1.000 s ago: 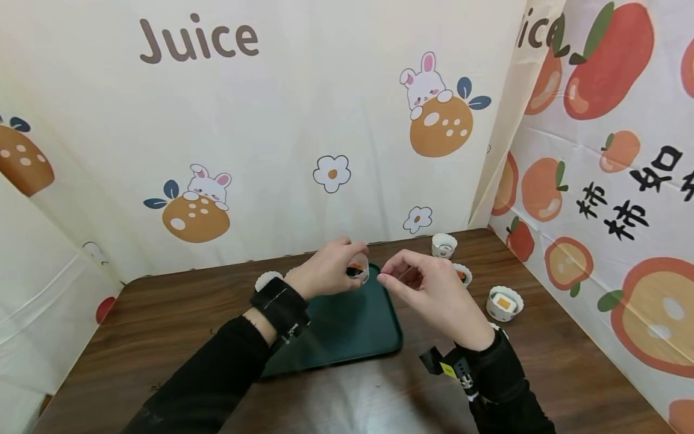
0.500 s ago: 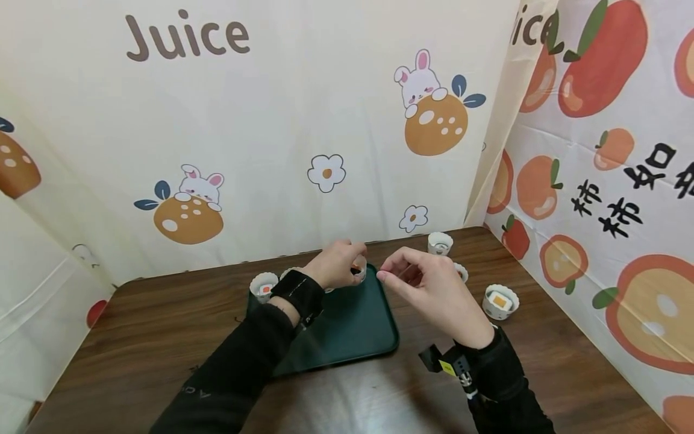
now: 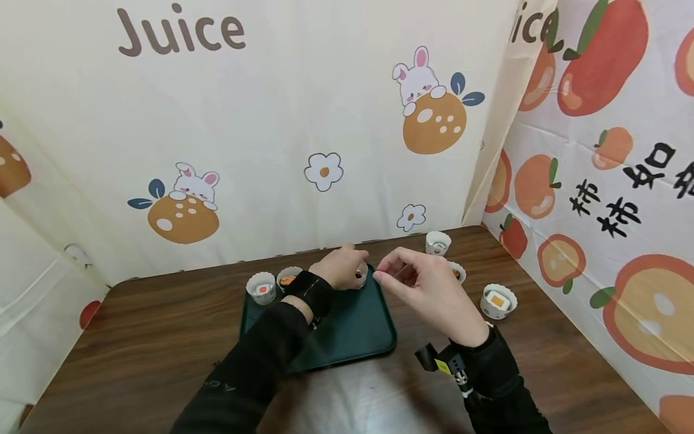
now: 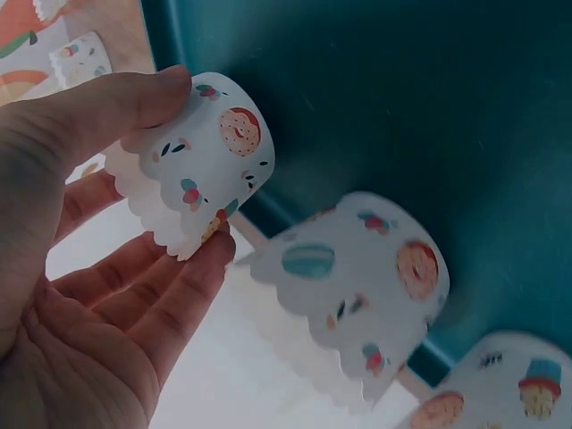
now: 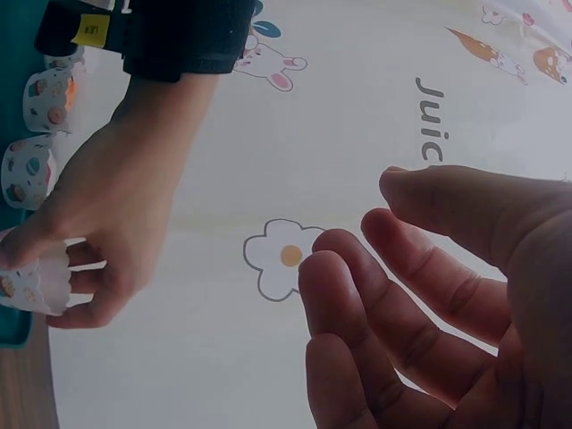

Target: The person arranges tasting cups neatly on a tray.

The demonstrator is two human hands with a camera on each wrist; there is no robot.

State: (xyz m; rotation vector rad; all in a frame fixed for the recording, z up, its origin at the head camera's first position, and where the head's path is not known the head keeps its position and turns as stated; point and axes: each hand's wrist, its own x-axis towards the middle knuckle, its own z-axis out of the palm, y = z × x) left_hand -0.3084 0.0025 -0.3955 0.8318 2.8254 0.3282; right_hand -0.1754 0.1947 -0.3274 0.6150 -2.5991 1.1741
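Note:
My left hand (image 3: pixel 343 268) grips a white paper baking cup (image 4: pixel 201 165) with a scalloped rim and food prints, thumb on one side and fingers on the other. That cup is at the back right corner of the dark green tray (image 3: pixel 360 331). Other such cups stand in a row along the tray's back edge: a left one (image 3: pixel 261 289) with a white and orange piece, and another (image 3: pixel 289 277) with orange contents; the left hand partly hides the row. My right hand (image 3: pixel 434 292) hovers right of the tray, fingers loosely bent, holding nothing.
Right of the tray, more paper cups stand on the wooden table (image 3: pixel 542 367): one at the back (image 3: pixel 437 243), one half hidden behind the right hand (image 3: pixel 459 272), one with a white and yellow piece (image 3: pixel 497 301). A printed cloth (image 3: pixel 260 120) hangs behind.
The left forearm has swung rightward and the left hand has lowered slightly with its cup, uncovering the cups at the tray's left. The view has shifted slightly; the right hand stays nearly still.

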